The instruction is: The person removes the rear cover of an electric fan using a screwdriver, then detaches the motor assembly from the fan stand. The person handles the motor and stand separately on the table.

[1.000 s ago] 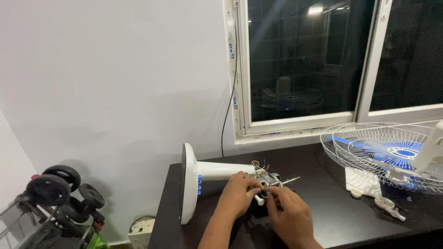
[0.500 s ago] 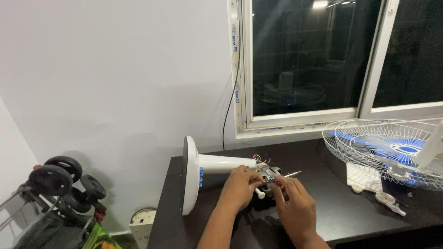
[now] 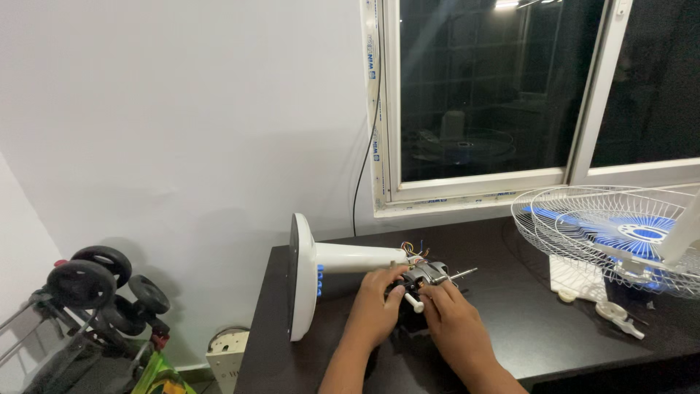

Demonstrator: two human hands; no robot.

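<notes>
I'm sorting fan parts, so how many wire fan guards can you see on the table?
2: wire guards stacked together on the dark table at right, under the window, blue blades between them. Others may lie beyond the frame's edge.

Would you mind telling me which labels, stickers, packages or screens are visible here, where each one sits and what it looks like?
Protective film strip: runs up the left upright of the white window frame; narrow, white with small blue printed marks.
Film strip: along the bottom rail of the same frame; white with faint blue marks.
Blue markings: a short row on the white fan stand, just left of the left hand; too small to tell more.
No packages or screens show.
</notes>
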